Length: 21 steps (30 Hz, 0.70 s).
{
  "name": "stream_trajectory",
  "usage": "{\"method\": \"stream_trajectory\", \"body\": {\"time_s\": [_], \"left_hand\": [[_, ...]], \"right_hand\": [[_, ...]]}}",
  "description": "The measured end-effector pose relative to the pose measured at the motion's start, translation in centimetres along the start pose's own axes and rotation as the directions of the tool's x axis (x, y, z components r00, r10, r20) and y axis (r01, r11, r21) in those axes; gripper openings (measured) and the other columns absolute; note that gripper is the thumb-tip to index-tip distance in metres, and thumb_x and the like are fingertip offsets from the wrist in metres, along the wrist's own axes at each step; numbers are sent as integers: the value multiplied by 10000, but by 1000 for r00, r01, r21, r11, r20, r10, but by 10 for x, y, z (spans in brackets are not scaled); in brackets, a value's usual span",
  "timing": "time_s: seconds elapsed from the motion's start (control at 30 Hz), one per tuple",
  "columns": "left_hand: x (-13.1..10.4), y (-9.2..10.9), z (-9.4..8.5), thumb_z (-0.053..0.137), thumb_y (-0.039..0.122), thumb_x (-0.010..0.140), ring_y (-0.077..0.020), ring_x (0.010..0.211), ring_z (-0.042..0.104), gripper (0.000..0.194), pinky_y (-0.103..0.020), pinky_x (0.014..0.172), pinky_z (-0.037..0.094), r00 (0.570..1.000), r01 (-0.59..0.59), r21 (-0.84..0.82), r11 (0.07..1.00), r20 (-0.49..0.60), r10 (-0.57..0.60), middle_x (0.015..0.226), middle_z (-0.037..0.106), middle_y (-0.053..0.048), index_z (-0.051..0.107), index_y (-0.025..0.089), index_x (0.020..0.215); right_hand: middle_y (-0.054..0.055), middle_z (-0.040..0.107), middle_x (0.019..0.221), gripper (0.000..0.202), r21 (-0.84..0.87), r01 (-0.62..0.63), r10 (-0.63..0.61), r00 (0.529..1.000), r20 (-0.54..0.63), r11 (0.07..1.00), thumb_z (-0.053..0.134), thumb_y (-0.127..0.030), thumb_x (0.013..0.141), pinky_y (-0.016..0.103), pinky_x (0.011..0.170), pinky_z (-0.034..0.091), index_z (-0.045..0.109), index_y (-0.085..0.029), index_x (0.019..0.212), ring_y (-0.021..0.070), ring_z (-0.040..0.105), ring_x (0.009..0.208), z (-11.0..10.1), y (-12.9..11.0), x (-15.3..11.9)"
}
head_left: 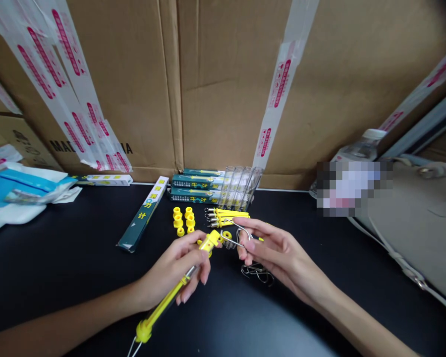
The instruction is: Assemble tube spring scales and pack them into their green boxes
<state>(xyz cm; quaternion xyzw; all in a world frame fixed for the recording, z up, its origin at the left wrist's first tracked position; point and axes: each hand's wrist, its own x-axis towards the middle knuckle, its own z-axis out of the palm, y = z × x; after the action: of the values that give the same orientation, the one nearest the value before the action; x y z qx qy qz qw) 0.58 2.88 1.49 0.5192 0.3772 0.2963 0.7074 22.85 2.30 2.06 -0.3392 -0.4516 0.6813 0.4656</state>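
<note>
My left hand (pixel 171 265) is closed around a yellow spring scale (pixel 165 303), which slants down to the lower left. A bent wire loop hangs from its lower end, and its yellow cap points up toward the right. My right hand (pixel 286 255) pinches a shiny bent wire hook (pixel 231 242) between thumb and fingers. One end of this hook is close to the yellow cap; whether they touch I cannot tell. Beneath my right hand lies a small pile of wire hooks (pixel 259 272). Behind my hands are yellow rods with metal ends (pixel 223 216) and several yellow caps (pixel 178 218), partly hidden.
Clear tubes (pixel 238 186) stand beside stacked green boxes (pixel 193 195) at the back. Another green box (pixel 143 215) lies to the left. Cardboard boxes (pixel 223 99) form a wall behind the black table (pixel 78 277). A plastic bottle (pixel 367 144) and a beige bag (pixel 416 223) are at right.
</note>
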Motion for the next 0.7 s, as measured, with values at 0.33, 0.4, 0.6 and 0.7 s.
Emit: {"method": "stream_trajectory", "body": {"time_s": [0.33, 0.4, 0.6, 0.7], "left_hand": [[3, -9, -2, 605, 454, 887, -28, 284, 439, 312, -104, 263, 317, 999, 35, 55, 998, 36, -37, 639, 615, 54, 479, 185, 983], [3, -10, -2, 619, 448, 884, -28, 284, 442, 318, -101, 263, 327, 998, 43, 66, 997, 43, -46, 633, 612, 64, 482, 189, 1007], [2, -11, 0, 617, 458, 896, -21, 281, 439, 313, -93, 258, 334, 997, 59, 166, 984, 35, -66, 646, 638, 58, 425, 212, 865], [2, -13, 2, 624, 470, 888, -26, 268, 430, 342, -96, 249, 326, 998, 57, 180, 982, 29, -63, 643, 655, 56, 378, 233, 865]], "right_hand": [[12, 649, 814, 312, -161, -1, 17, 995, 100, 987, 708, -328, 884, 259, 679, 544, 675, -192, 1163, 116, 630, 693, 10, 10, -5], [11, 666, 753, 304, -207, -2, 19, 997, 81, 978, 688, -365, 894, 253, 643, 531, 678, -174, 1129, 111, 616, 641, 11, 11, -5], [-2, 642, 653, 275, -328, 11, -26, 999, -42, 945, 702, -426, 860, 230, 496, 506, 691, -158, 920, 104, 588, 502, 13, 17, -5], [-8, 634, 663, 267, -362, 26, -55, 996, -71, 932, 675, -438, 879, 214, 463, 506, 666, -171, 886, 104, 602, 490, 13, 20, -6]]}}
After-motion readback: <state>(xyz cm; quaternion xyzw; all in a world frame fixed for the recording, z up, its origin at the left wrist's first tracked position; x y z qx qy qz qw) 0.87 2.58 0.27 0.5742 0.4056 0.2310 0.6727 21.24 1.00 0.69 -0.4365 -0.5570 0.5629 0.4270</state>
